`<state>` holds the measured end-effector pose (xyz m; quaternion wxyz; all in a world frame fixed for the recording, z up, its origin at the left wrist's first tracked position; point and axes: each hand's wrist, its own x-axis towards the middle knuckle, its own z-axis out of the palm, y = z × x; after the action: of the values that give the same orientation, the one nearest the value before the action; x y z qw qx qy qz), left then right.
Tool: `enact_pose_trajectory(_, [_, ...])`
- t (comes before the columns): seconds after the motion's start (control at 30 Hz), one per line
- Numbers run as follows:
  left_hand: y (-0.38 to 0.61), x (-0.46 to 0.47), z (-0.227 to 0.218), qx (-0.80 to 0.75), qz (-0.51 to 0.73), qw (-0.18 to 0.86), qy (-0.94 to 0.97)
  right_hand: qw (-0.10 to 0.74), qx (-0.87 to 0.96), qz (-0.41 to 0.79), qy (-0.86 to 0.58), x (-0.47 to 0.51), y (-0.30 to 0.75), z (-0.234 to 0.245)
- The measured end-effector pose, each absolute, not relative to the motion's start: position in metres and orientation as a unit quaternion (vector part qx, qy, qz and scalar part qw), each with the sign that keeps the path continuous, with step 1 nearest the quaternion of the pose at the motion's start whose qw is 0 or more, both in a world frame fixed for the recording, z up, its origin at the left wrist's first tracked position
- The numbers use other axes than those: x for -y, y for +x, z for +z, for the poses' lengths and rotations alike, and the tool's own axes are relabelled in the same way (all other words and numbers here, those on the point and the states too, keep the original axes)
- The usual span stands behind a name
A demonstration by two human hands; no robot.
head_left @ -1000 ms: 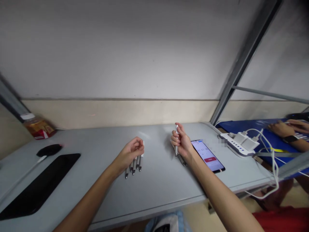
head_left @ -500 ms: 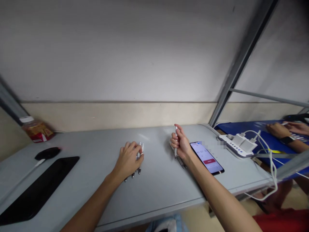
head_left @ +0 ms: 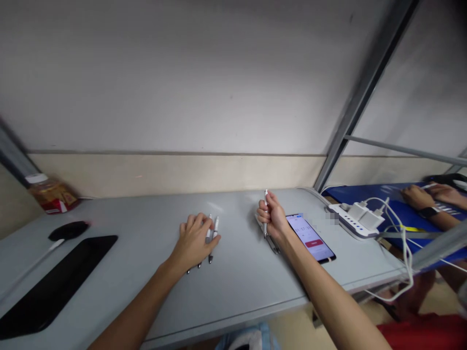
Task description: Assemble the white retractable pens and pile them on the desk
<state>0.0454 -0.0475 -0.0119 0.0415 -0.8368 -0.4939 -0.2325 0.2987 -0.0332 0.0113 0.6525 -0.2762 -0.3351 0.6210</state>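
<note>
On the grey, smooth-topped bench, left of its middle and between front and back edges, the left hand arches half-open over slim white-and-grey pens with shiny tips; its grip is hidden. Nearer the right edge, the right hand is closed round one upright white-and-grey pen, tip down. Beside it lie partly hidden pens with dark tips. The handling looks part-way: one pen is clearly lifted, the others remain lying.
</note>
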Motion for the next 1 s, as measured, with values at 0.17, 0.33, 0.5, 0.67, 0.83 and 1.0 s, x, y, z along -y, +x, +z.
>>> enact_pose_trajectory(0.17, [0.047,0.049,-0.011,0.486,-0.229,0.036,-0.843,0.601,0.391,0.623,-0.312,0.034,0.296,0.010])
enact_pose_trajectory(0.33, [0.050,0.052,-0.012,0.469,-0.235,0.033,-0.850,0.558,0.538,0.463,-0.430,0.033,0.293,0.003])
enact_pose_trajectory(0.5, [0.052,0.053,-0.013,0.464,-0.241,0.030,-0.852,0.459,0.670,0.209,-0.545,0.029,0.298,-0.008])
enact_pose_trajectory(0.67, [0.055,0.056,-0.011,0.474,-0.218,0.023,-0.853,0.319,0.680,0.113,-0.651,0.029,0.303,-0.013])
enact_pose_trajectory(0.83, [0.056,0.056,-0.008,0.485,-0.204,0.021,-0.850,0.254,0.693,0.115,-0.664,0.028,0.308,-0.012])
enact_pose_trajectory(1.0, [0.056,0.055,-0.011,0.488,-0.198,0.017,-0.850,0.247,0.704,0.126,-0.654,0.029,0.310,-0.010])
